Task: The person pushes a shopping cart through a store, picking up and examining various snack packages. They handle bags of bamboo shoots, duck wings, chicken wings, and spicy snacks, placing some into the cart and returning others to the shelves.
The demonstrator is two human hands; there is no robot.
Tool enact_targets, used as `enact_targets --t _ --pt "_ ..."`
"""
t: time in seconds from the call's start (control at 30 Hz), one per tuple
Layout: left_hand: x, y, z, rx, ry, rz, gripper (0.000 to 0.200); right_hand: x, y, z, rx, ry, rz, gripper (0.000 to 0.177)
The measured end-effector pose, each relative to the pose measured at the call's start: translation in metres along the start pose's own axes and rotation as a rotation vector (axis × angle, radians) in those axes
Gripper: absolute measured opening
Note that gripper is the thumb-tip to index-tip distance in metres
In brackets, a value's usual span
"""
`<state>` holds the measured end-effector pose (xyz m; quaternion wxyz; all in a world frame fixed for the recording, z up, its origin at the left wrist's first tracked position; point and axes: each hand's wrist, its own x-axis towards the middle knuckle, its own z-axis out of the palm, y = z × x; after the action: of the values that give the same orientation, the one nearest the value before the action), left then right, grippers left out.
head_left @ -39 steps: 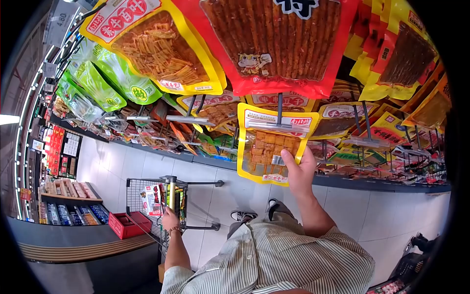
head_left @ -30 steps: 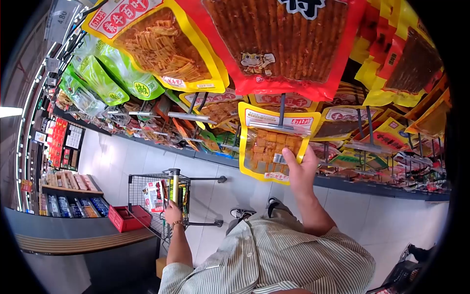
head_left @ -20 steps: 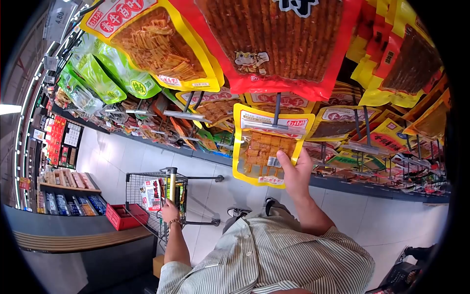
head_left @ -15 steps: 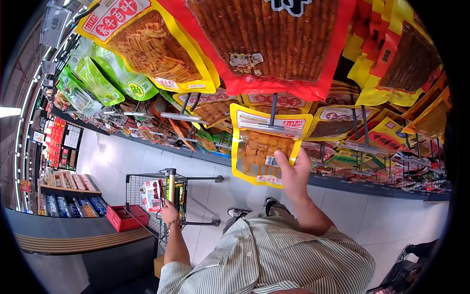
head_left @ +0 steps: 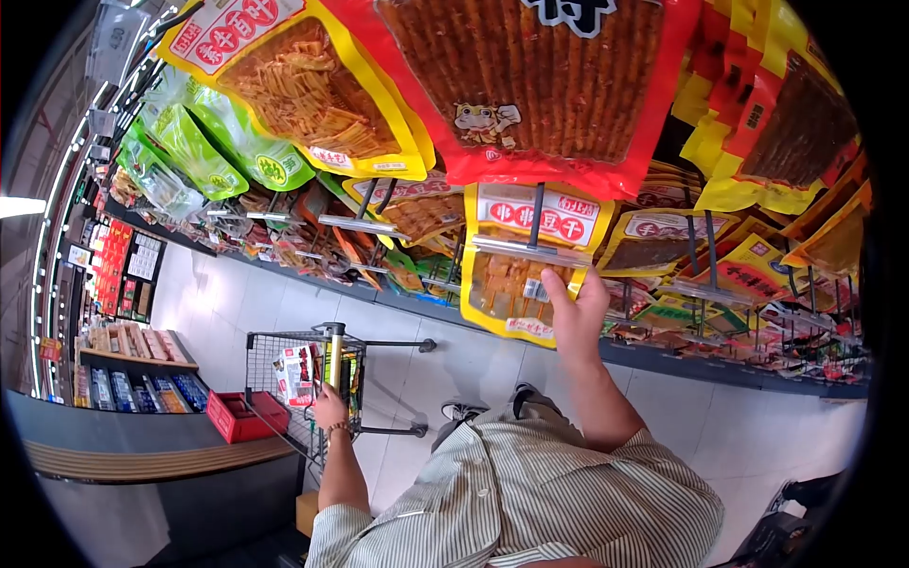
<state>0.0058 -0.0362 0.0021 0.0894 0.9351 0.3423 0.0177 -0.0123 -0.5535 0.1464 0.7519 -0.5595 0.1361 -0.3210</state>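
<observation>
My right hand (head_left: 579, 317) is raised to a yellow snack packet (head_left: 516, 275) of brown tofu cubes that hangs on a metal display hook (head_left: 535, 222). The thumb lies on the packet's clear front and the fingers are behind its right edge. My left hand (head_left: 331, 409) grips the handle of a small wire shopping cart (head_left: 284, 374), which holds a few packets. A large red packet (head_left: 530, 85) of dark strips hangs just above my right hand.
Rows of hooks with yellow, red and green snack packets (head_left: 237, 142) fill the rack in front. A red basket (head_left: 248, 415) sits on the floor beside the cart. A low shelf of goods (head_left: 133, 364) stands at the left. White floor tiles (head_left: 710, 426) run along the aisle.
My right hand has lifted and pushed the yellow packet back along its hook, so the red-and-white label at its top now shows. My left hand stays on the cart.
</observation>
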Motion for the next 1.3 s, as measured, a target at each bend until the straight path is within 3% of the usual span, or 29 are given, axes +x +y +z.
enact_targets --t 0.17,0.27,0.4,0.53,0.63,0.67,0.77,0.93,1.13,1.23,1.3 --pt "0.001 0.005 0.002 0.081 0.067 -0.061 0.066 0.023 0.018 -0.004 -0.075 0.036 -0.023 0.027" --pt "-0.006 0.009 -0.007 -0.017 0.006 -0.021 0.064 0.033 0.044 -0.018 -0.210 0.053 -0.061 0.028" --pt "-0.004 0.006 0.001 -0.123 -0.037 -0.055 0.070 0.036 0.032 -0.009 -0.163 0.035 -0.134 0.026" --pt "-0.021 0.020 -0.024 -0.108 -0.093 -0.082 0.062 0.030 0.054 -0.034 -0.179 -0.095 -0.092 0.050" --pt "-0.028 0.028 -0.022 -0.159 -0.038 -0.070 0.060 -0.013 0.027 -0.014 -0.528 -0.044 -0.224 0.075" --pt "-0.026 0.028 -0.023 -0.183 -0.016 -0.076 0.059 -0.020 0.040 -0.022 -0.727 0.015 -0.303 0.077" --pt "-0.021 0.019 -0.016 -0.206 0.048 -0.039 0.057 -0.065 0.039 0.001 -0.721 -0.041 -0.335 0.076" --pt "-0.019 0.015 -0.017 -0.240 0.042 0.007 0.051 -0.111 0.069 0.054 -0.741 -0.379 -0.396 0.069" --pt "-0.020 -0.007 -0.019 -0.397 -0.052 0.095 0.048 -0.149 0.114 0.193 -0.729 -0.771 -0.272 0.063" --pt "-0.020 -0.027 -0.029 -0.451 -0.112 0.227 0.041 -0.159 0.145 0.264 -0.851 -1.026 -0.245 0.058" --pt "-0.018 -0.053 -0.029 -0.595 -0.205 0.460 0.040 -0.168 0.181 0.300 -0.967 -1.097 -0.347 0.057"
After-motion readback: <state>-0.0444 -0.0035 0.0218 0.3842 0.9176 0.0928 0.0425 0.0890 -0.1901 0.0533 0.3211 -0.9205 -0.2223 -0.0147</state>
